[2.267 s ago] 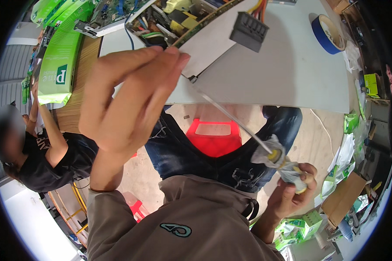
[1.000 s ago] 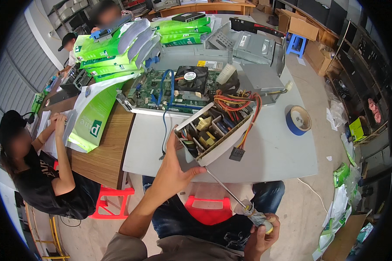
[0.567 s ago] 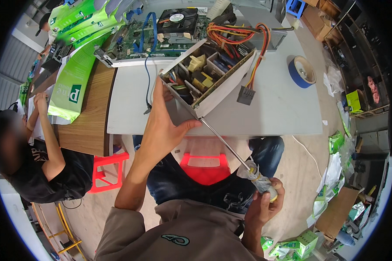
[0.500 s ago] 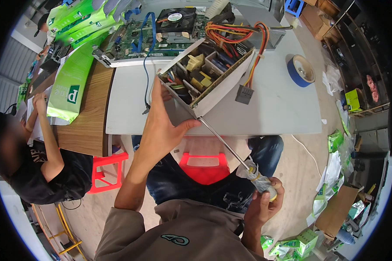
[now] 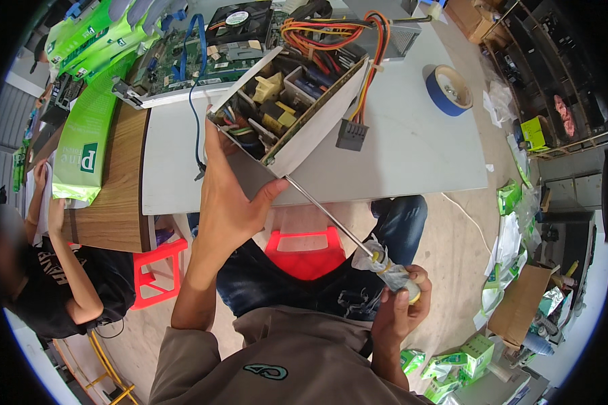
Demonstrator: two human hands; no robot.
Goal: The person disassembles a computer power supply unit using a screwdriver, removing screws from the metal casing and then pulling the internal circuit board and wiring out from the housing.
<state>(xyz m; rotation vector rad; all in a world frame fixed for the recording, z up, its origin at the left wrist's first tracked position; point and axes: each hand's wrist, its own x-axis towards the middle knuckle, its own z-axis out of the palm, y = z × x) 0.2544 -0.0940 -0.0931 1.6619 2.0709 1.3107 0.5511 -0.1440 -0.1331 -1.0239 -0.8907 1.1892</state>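
An opened computer power supply [image 5: 311, 138] is tilted up at the front of the grey table, its inner parts showing. My left hand [image 5: 226, 202] grips its near left corner, thumb at the lower edge and the fingers partly hidden behind the casing. In my right hand [image 5: 405, 307] is the plastic-wrapped handle of a long screwdriver [image 5: 327, 214]. The screwdriver's tip meets the lower corner of the casing, close to my left thumb. A bundle of coloured wires [image 5: 324, 32] runs from the power supply, and a black connector [image 5: 351, 135] dangles at its right side.
Behind the power supply lies a green circuit board [image 5: 176, 71] with a black fan [image 5: 240, 23]. A roll of blue tape [image 5: 446, 98] rests at the table's right. At left, a co-worker [image 5: 81, 283] sits by a wooden table [image 5: 125, 155]. A red stool [image 5: 304, 260] is under me.
The whole view has shifted slightly, moving the scene leftward. My hands keep their holds, and the screwdriver tip stays at the casing's corner. The co-worker's hands have moved apart.
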